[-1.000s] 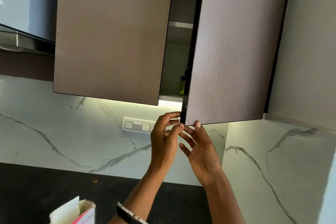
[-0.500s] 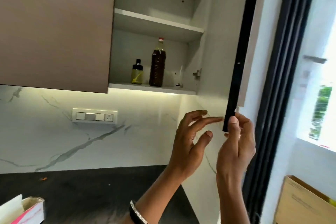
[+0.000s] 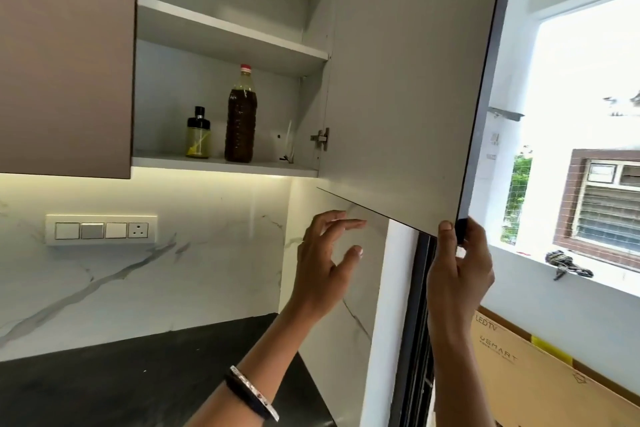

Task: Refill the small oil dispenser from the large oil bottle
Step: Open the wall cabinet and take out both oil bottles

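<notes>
Setting: kitchen corner as I read it from the head camera, with a marble-veined backsplash (image 3: pixel 145 274), a dark countertop (image 3: pixel 114 374) below it, and a lit strip under the wall cabinet.
Cabinet: I see the right-hand cabinet door (image 3: pixel 405 87) swung wide, its pale inner face toward me; the brown left door (image 3: pixel 65 55) is closed.
Lower shelf (image 3: pixel 225 165): carries both task items, standing upright and just beside each other, not touching as far as I can tell.
Small oil dispenser (image 3: pixel 198 135): black top, clear body, only a shallow yellow layer at the bottom; it stands left of the bottle.
Large oil bottle (image 3: pixel 241 120): red cap on, filled with dark oil to the shoulder.
Upper shelf (image 3: pixel 228 31): I can see only its underside and front edge.
Right hand (image 3: pixel 459 267): I note it pinching the door's lower free corner, thumb on the inner face, the other fingers wrapped behind the dark edge.
Left hand (image 3: pixel 325 267): raised below the door's bottom edge, fingers loosely spread and curved, holding nothing; two bangles (image 3: pixel 252 392) on the wrist.
Wall fitting: switch plate (image 3: pixel 100 230) with a socket, left of the hands.
Right side: bright window (image 3: pixel 585 135), and a cardboard box (image 3: pixel 540 378) leaning below the sill.
</notes>
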